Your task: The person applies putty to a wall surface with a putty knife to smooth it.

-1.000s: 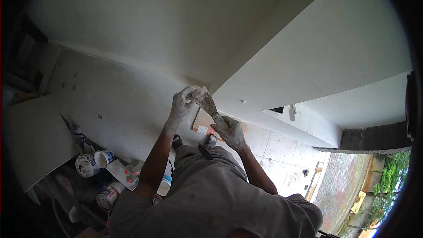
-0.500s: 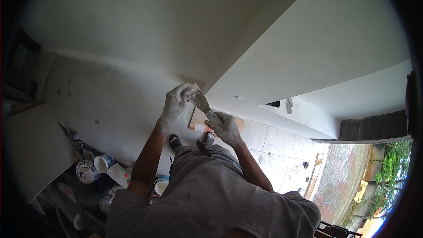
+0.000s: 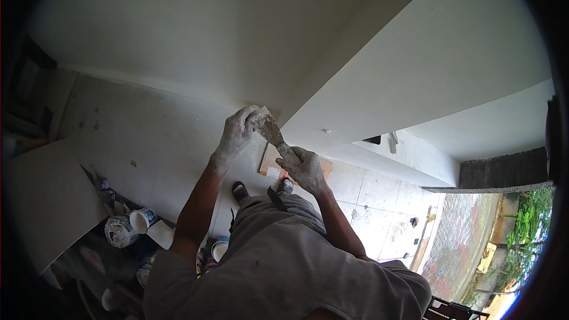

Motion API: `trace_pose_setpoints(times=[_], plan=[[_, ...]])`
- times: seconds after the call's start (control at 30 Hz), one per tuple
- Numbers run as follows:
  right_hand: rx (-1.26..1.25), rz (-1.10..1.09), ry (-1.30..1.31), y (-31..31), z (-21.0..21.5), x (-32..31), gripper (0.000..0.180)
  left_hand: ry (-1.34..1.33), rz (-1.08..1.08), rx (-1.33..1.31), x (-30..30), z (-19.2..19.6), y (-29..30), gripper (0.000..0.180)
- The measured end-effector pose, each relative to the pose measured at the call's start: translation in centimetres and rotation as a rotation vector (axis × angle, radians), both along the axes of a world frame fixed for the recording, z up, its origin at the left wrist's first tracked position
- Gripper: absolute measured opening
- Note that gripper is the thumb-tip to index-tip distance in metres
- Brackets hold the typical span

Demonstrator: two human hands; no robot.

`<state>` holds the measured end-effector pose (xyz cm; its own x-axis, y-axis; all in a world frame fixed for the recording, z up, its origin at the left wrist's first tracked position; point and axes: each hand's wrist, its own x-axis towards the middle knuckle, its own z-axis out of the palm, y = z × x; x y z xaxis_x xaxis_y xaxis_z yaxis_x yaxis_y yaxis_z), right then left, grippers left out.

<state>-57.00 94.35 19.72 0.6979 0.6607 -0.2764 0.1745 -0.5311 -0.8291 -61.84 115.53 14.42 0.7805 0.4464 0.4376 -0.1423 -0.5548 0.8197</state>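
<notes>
My right hand [image 3: 307,172] is wrapped round the handle of a putty knife [image 3: 272,132], whose broad blade is smeared with grey-white filler. The blade points up and to the left. At its far end my left hand [image 3: 236,133] is closed, fingers bent over the blade's edge. A pale corner sticks out by those fingertips, but what they pinch is mostly hidden. White dust or filler coats both hands. In front of them rise a smooth pale wall [image 3: 178,29] and a slanting boxed edge.
A brown board [image 3: 268,163] lies on the floor by my feet. To the lower left are white buckets [image 3: 142,220] and a large pale panel [image 3: 50,195]. A ledge [image 3: 409,151] with a dark opening juts out at right. Paving [image 3: 459,243] and plants lie beyond.
My view has shifted slightly, so the floor and buckets sit a little farther right. Both hands keep nearly the same pose at the putty knife.
</notes>
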Motion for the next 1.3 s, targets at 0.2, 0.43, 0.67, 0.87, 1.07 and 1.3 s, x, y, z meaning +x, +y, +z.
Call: trace_pose_setpoints(times=[0.2, 0.43, 0.67, 0.87, 1.07, 1.3], plan=[[0.058, -0.096, 0.045, -0.2, -1.6, -0.8, 0.035, 0.060, -0.084, -0.103, 0.3, -0.7, -0.2, 0.016], [-0.007, -0.142, 0.092, 0.6, -4.4, 0.1, 0.028, 0.072, -0.099, -0.095, 1.9, -5.5, 0.1, 0.017], [-0.075, -0.137, 0.066, 0.4, -6.8, 0.7, 0.032, 0.162, -0.119, -0.164, 2.5, -9.2, -0.9, 0.018], [-0.199, -0.123, 0.169, -0.2, -9.9, 1.0, 0.034, 0.241, -0.116, -0.146, 2.4, -15.3, -1.4, 0.021], [-0.217, -0.103, 0.173, -1.0, -12.4, 0.9, 0.039, 0.334, -0.143, -0.124, 1.4, -16.5, -2.3, 0.021], [-0.244, -0.027, 0.125, -1.1, -13.5, 1.2, 0.041, 0.304, -0.077, -0.169, 0.1, -16.5, -2.3, 0.020]])
